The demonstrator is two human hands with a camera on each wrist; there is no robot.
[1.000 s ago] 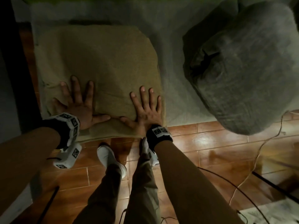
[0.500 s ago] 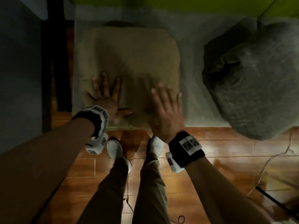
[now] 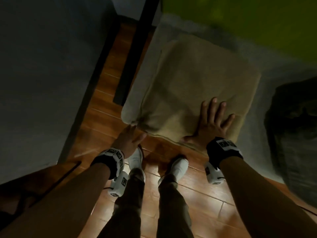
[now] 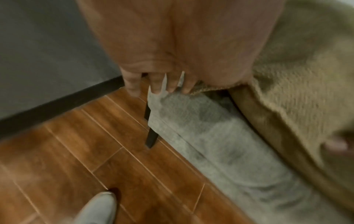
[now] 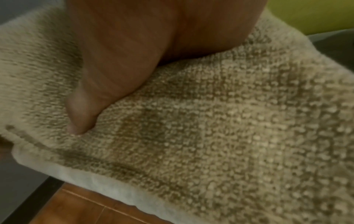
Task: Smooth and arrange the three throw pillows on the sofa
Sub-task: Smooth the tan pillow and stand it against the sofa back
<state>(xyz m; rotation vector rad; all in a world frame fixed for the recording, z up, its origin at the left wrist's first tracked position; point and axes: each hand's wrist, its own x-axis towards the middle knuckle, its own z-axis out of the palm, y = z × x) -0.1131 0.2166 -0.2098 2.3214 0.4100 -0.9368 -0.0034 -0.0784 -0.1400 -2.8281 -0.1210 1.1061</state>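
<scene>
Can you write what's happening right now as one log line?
right hand flat on tan pillow | left hand at pillow's near-left corner | grey pillow untouched

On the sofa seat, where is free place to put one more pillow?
A bare strip of grey seat lies between the tan pillow and the dark grey pillow. The left end is crowded: the tan pillow fills it, right hand flat on it, left hand at its corner.

head cam overhead, wrist cams close

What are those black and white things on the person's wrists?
Both forearms are bare, with no sleeves. The left wrist band and right wrist band are black, carrying white squares with black marker patterns. A small white camera block hangs under each; a thin dark cable leaves the left one.
</scene>
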